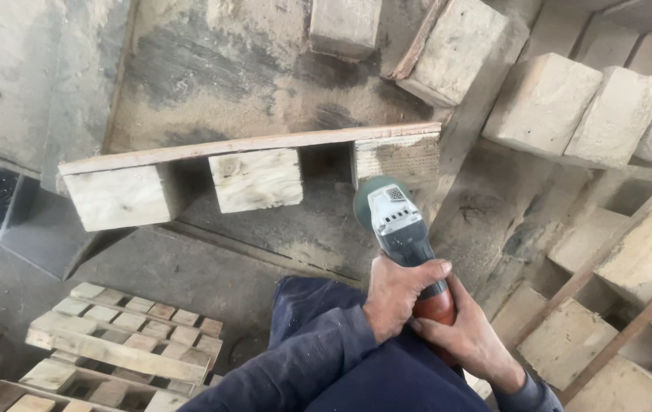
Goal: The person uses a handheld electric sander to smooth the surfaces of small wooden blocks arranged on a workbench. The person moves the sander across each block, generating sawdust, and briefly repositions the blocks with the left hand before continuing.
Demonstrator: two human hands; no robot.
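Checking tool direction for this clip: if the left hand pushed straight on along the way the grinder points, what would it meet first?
Probably the right-hand wooden block under the plank: the left hand holds the grinder, whose head seems to be at it already, though depth is unclear.

You are looking at a bright, even picture in soft daylight with no glare. Dark shadows are sitting under the wooden plank (249,143) and its blocks. The power tool (396,226) is showing sharp and clear. Lines are bending a little near the edges, and the far corners are looking a bit soft.
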